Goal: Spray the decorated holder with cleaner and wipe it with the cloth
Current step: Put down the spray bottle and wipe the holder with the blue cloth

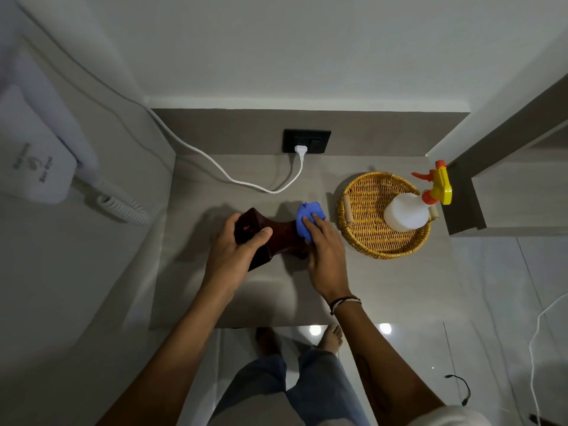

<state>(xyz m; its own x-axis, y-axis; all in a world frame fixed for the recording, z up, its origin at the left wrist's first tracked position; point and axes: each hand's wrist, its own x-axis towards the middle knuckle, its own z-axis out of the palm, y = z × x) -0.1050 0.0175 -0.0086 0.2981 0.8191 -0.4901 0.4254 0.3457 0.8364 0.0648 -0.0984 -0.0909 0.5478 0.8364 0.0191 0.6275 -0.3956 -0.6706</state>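
You are in the wiping stage, by the look of it: your left hand (pixel 238 242) grips the dark holder (pixel 278 233) lying on the bench (pixel 384 287), your right hand (pixel 322 244) presses the blue cloth (pixel 307 212) against it. The spray bottle (pixel 408 210) rests in the basket (pixel 362 241), so spraying seems done.

Grey counter (pixel 384 287): dark holder (pixel 282 233), wicker basket (pixel 368 241), white cable (pixel 246 181) on it.

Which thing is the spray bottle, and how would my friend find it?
Find the grey counter below the black wall socket. On its right side sits a round yellow wicker tray. The white plastic spray bottle lies in that tray, the only thing there, with a yellow and orange trigger top poking over the rim.
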